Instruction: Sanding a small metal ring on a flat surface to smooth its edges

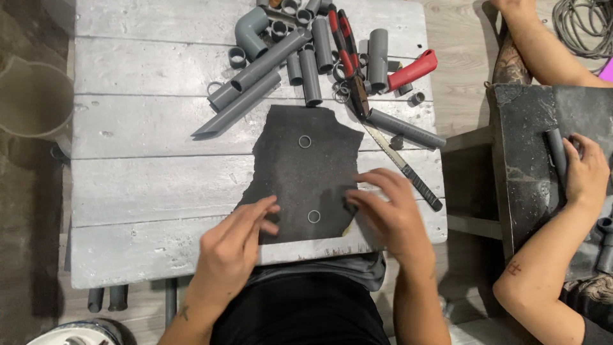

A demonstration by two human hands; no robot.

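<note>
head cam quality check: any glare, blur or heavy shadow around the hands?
Head view: even, soft light, no glare on the grey plank table; left hand and right hand are sharp, casting only faint shadows on the dark abrasive sheet; both small rings stay readable; slight wide-angle bowing at the table edges; floor at left is dim.

your left hand (233, 246) and right hand (389, 214) press flat on the dark sanding sheet (303, 176), two small rings (309, 179) lying on it, grey pipes (287, 64) heaped beyond.
</note>
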